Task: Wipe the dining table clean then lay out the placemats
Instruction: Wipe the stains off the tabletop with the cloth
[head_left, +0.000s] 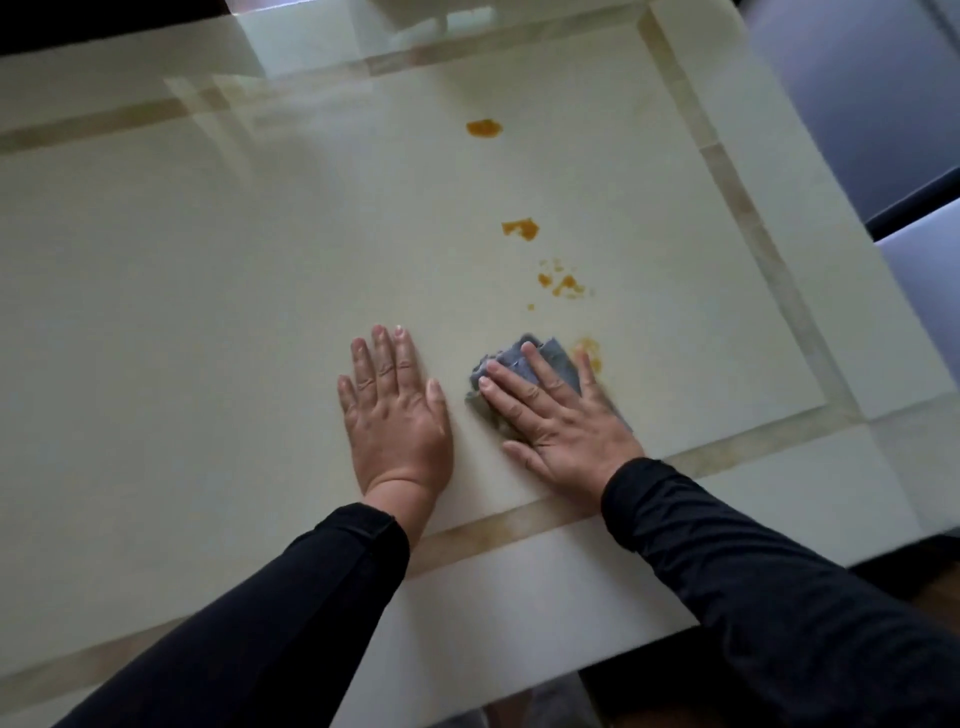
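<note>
A glossy cream dining table (208, 291) with a beige inlaid border fills the view. My right hand (556, 415) lies flat with straight fingers on a crumpled grey-blue cloth (519, 364), pressing it to the tabletop. My left hand (395, 415) rests flat on the bare surface just left of the cloth. Several orange stains run away from the cloth: a smeared one (591, 351) right beside it, a scatter of specks (561, 283), a patch (522, 228) and a farther blob (483, 128). No placemats are in view.
The table's right edge (852, 260) and near edge (519, 670) border dark floor. Pale chair seats (852, 104) stand past the right edge. Window glare lies across the far part of the tabletop.
</note>
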